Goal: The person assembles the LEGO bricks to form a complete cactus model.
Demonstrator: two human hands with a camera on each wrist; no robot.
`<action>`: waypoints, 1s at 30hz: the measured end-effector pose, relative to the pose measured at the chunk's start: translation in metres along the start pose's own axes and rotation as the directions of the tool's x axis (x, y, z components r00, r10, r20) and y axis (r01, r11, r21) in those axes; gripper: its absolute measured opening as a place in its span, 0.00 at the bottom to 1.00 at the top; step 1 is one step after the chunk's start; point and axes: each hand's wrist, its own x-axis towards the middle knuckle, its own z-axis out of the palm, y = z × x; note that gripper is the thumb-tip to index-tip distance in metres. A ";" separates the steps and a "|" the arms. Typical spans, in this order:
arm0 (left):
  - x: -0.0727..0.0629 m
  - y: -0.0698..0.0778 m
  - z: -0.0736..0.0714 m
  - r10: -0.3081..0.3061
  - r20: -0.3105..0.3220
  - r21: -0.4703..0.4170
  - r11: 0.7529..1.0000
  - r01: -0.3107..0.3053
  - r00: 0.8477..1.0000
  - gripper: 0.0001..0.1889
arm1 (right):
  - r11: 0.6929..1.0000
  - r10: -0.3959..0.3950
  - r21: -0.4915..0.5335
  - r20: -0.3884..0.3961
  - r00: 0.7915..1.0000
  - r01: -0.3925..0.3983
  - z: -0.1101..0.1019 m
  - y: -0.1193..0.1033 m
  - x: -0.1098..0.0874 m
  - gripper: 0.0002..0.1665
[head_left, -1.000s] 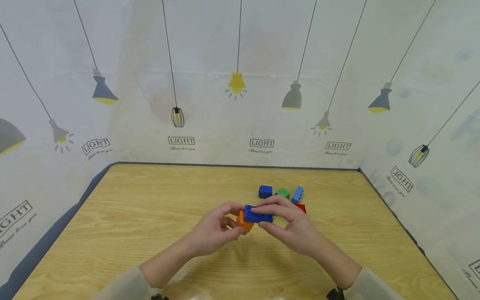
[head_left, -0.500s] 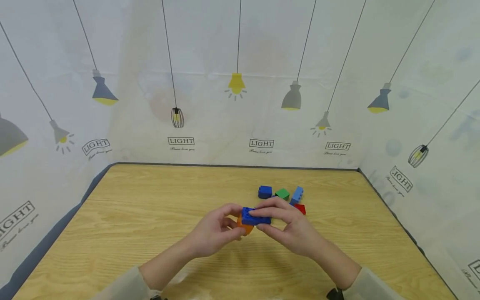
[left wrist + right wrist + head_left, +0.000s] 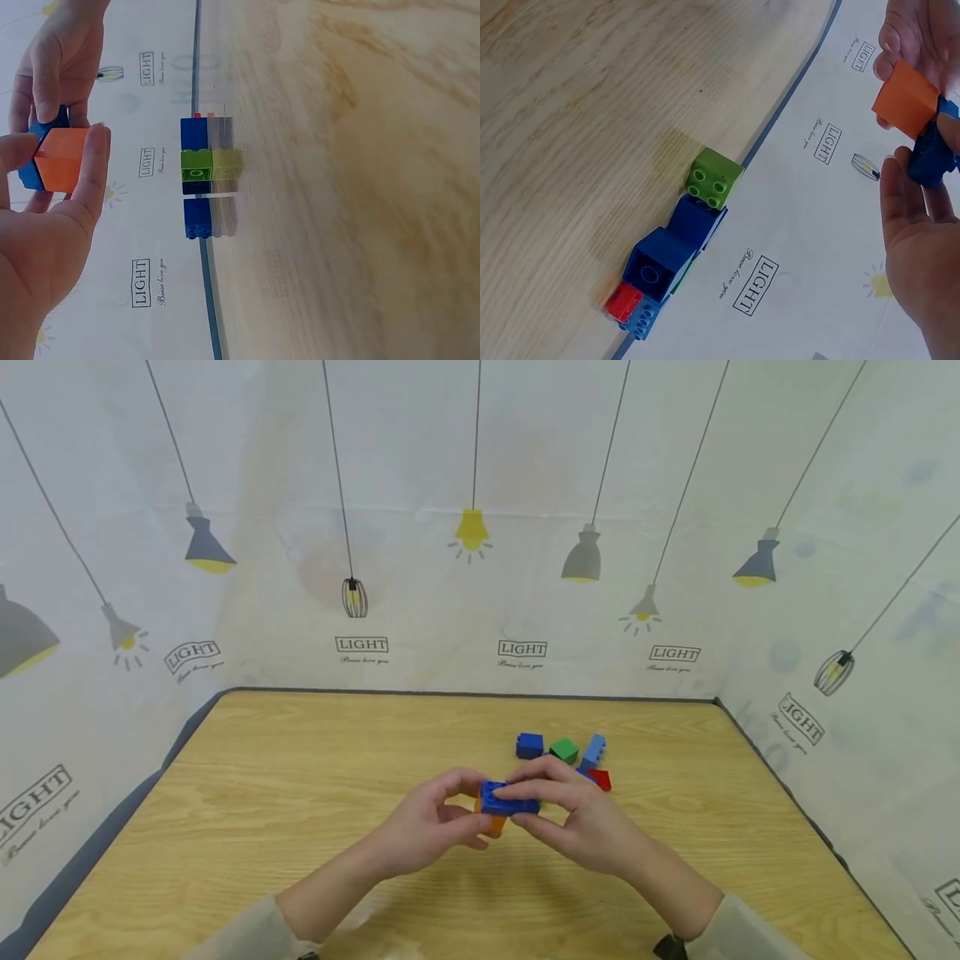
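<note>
In the head view, both hands meet above the wooden table. My left hand (image 3: 423,827) pinches an orange building brick (image 3: 492,825) between thumb and fingers. With its fingers on the top and thumb at the near side, my right hand (image 3: 581,814) holds a long blue building brick (image 3: 510,802), studs up. The left end of the blue brick lies over the orange one, hiding much of it. Both wrist views show the two pressed together: the orange brick's smooth faces (image 3: 64,161) are clear, and the blue brick (image 3: 930,154) sits against its studded side.
Beyond my right hand lie loose bricks: a blue one (image 3: 529,745), a green one (image 3: 564,751), a light blue one (image 3: 594,750) and a red one (image 3: 601,778). Another dark blue brick (image 3: 660,262) shows in the right wrist view. A lamp-print sheet (image 3: 420,660) walls the table.
The blue brick has moved slightly left and down onto the orange brick, covering more of it. My right hand has shifted left with it; the loose bricks stay put.
</note>
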 end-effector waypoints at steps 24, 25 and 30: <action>0.001 -0.001 -0.001 0.002 -0.049 -0.036 0.999 -0.004 0.999 0.23 | 1.000 -0.012 -0.016 -0.042 0.999 0.011 0.003 0.004 -0.001 0.23; 0.001 -0.001 -0.001 0.002 -0.054 -0.036 0.999 -0.004 0.999 0.23 | 1.000 -0.020 -0.015 -0.043 0.999 0.019 0.003 0.005 -0.001 0.23; 0.001 -0.001 0.000 0.017 -0.090 -0.038 0.999 -0.021 0.996 0.23 | 0.998 -0.058 0.006 -0.068 0.996 0.058 0.004 0.006 -0.002 0.24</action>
